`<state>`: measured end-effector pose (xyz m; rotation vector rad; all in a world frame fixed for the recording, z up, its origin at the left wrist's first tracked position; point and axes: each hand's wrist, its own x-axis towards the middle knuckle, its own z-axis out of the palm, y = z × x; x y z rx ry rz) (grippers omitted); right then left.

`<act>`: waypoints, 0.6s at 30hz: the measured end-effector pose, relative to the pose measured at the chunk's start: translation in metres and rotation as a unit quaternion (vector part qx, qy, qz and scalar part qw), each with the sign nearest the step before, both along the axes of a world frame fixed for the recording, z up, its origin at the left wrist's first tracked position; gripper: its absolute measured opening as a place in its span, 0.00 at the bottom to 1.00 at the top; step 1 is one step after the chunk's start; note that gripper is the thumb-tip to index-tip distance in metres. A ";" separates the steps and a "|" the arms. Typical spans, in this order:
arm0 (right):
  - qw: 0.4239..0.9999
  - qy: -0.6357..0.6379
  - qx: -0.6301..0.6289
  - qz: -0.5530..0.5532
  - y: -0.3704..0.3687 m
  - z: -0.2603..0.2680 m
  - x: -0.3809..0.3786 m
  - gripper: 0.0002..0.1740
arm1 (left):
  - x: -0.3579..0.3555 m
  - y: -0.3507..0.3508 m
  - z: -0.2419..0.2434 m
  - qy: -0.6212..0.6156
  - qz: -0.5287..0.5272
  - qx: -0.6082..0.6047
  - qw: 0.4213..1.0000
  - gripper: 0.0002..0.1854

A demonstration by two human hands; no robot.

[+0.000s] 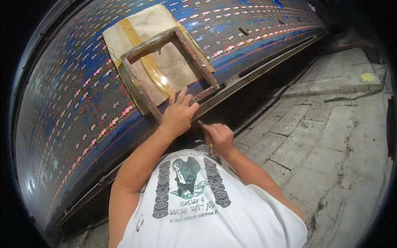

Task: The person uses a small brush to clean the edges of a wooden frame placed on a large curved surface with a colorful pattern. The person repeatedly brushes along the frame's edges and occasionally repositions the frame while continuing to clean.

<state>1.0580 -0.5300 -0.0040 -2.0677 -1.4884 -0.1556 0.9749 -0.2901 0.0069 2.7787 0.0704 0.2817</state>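
A worn wooden frame (140, 88), stained with paint, lies tilted on a cardboard sheet (155, 20) that has brown packing tape (131, 33) across it. The frame's near side reaches past the cardboard to the table edge. My left hand (179, 113) grips that near side, its fingers over the bar. Just below and to the right, my right hand (220, 136) is closed around a slim hand tool (199, 122). The tool's tip points at the frame's near bar beside my left fingers. Most of the tool is hidden in my fist, so its exact kind is unclear.
Beneath the cardboard is a long printing table (83, 130), covered in rows of small pink and white printed motifs and blue paint. A metal rail (263, 71) runs along its edge. A small dark cylinder (243, 31) lies farther along. Cracked concrete floor (313, 133) is at right.
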 end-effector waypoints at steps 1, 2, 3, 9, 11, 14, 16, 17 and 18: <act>1.000 -0.006 0.003 -0.011 0.001 0.000 -0.003 0.25 | 0.000 0.000 -0.002 -0.006 0.000 0.003 1.000 0.23; 1.000 -0.011 0.005 -0.020 0.002 0.000 -0.005 0.24 | 0.001 -0.001 -0.005 -0.011 0.000 0.006 1.000 0.23; 0.999 -0.015 0.011 -0.029 0.005 0.000 -0.007 0.24 | -0.001 0.000 -0.006 -0.015 0.001 0.011 1.000 0.23; 0.998 -0.044 0.009 -0.045 0.012 0.002 -0.010 0.22 | -0.004 0.001 -0.001 -0.002 0.000 0.008 1.000 0.24; 0.998 -0.056 0.003 -0.035 0.011 0.000 -0.008 0.21 | -0.002 0.001 0.002 0.005 -0.001 0.012 1.000 0.24; 0.997 -0.064 -0.004 -0.043 0.009 -0.007 -0.011 0.21 | -0.002 0.000 0.007 0.016 -0.001 0.008 1.000 0.26; 0.996 -0.063 -0.005 -0.057 0.010 -0.010 -0.014 0.21 | -0.002 -0.001 0.007 0.013 0.001 0.001 1.000 0.27; 0.996 -0.061 -0.004 -0.065 0.010 -0.011 -0.016 0.20 | -0.002 0.000 0.006 0.007 0.002 -0.004 1.000 0.27; 0.996 -0.058 -0.003 -0.073 0.009 -0.012 -0.017 0.20 | -0.002 -0.001 0.006 0.001 0.003 -0.008 1.000 0.28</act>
